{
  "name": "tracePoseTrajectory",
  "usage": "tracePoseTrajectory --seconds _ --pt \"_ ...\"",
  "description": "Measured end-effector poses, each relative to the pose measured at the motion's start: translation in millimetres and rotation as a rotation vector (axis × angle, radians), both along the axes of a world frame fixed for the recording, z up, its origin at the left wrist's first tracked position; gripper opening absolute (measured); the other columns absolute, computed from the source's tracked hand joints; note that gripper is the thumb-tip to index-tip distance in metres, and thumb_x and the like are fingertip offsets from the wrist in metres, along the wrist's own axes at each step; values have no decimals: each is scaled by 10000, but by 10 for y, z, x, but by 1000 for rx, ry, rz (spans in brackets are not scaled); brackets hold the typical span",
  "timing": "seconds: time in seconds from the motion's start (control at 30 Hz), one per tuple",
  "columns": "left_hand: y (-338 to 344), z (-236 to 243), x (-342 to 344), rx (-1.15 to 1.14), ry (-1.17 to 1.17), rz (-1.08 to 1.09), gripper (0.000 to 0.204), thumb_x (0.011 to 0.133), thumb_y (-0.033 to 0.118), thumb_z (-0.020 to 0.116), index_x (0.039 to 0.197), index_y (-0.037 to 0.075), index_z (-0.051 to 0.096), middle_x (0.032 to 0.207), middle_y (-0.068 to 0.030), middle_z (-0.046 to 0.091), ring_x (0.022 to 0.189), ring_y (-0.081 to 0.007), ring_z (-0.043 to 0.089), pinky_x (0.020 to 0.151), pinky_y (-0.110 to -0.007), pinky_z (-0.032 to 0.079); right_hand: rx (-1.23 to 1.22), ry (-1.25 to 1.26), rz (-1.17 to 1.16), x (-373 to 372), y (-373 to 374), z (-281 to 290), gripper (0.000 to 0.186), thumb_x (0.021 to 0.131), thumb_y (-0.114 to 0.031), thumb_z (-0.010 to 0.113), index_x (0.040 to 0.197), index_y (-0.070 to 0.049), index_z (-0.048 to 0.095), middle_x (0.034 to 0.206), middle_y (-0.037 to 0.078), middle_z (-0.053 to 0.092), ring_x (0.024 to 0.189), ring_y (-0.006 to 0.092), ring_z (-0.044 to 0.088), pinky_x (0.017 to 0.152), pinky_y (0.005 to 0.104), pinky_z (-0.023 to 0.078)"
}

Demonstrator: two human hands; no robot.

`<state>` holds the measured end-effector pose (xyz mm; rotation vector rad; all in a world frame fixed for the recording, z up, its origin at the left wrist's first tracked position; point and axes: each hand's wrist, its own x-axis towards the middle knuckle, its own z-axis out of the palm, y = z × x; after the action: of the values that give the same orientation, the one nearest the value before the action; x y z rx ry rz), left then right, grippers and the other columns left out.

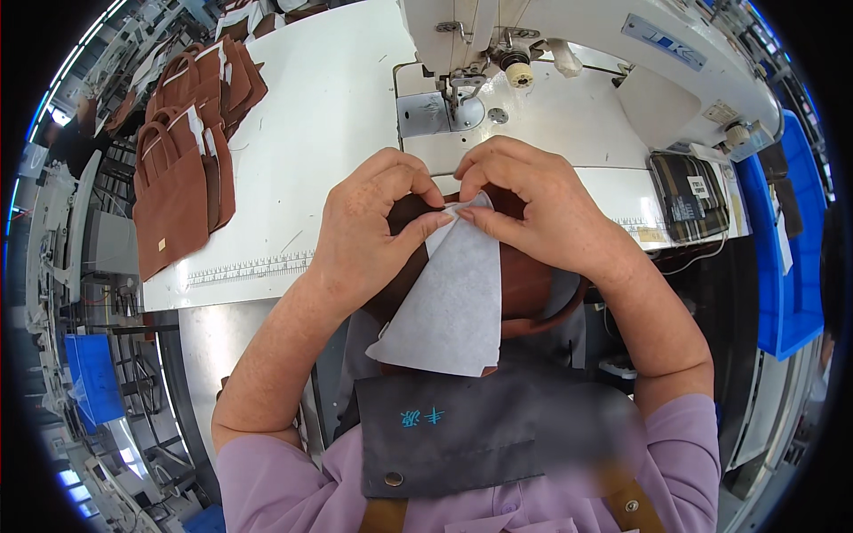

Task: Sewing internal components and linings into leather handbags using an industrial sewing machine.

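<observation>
Table (311, 133): white worktop, far half of the view, with a printed ruler strip along its near edge, handy for measuring pieces.

Sewing machine (569, 53): white, far right on the table; needle and presser foot hang just beyond the hands, so work can likely go straight under them.

Bags (178, 169): stack of brown handled bags, far left on the table, overlapping flat; they seem parked clear of the sewing area.

Bin (786, 258): blue, right edge of the view, beside the table.

Apron (480, 426): dark, with a metal snap, near and centre on the person's chest, over lilac sleeves.

Lining (453, 302): pale grey, thin, matte sheet, roughly triangular as it hangs; its top corner sits between the two hands at the near edge of the table and the rest drops toward the apron. Lower edge slightly ragged, one soft fold.

Brown piece (524, 284): leather-like, the same colour as the bags, behind and under the lining, mostly hidden; shape cannot be told.

Left hand (373, 222): closed in a pinch, thumb and forefinger on the lining's top corner and the brown edge behind it, apparently to keep the layers lined up.

Right hand (533, 204): closed likewise, fingertips meeting the left's at the same corner, pinching the lining from the right.

Fabric swatch (689, 200): dark striped, right of the hands under the machine's body.
</observation>
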<state>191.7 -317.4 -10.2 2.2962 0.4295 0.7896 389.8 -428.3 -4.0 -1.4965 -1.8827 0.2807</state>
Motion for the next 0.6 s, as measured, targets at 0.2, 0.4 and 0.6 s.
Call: tracePoseTrajectory --seconds 0.2,0.4,0.6 --pt "4 36 -23 -98 106 -17 180 780 31 807 890 18 665 960 -67 658 893 -168 641 798 -301 510 -91 55 34 34 62 43 102 841 -130 736 890 -58 682 788 84 669 720 280 660 654 375 517" --pt "93 55 -123 -383 150 -142 141 862 92 779 891 -6 683 976 -52 710 873 -112 620 795 -287 490 -366 372 9 35 11 155 139 871 -117 765 850 9 712 751 44 682 720 104 602 683 268 487" --pt "8 103 -188 -455 225 -98 154 866 119 787 893 -23 732 710 -56 686 643 -96 586 621 -273 486 -388 501 57 14 -44 154 132 841 -104 791 817 -4 709 757 18 693 738 85 605 700 249 478"
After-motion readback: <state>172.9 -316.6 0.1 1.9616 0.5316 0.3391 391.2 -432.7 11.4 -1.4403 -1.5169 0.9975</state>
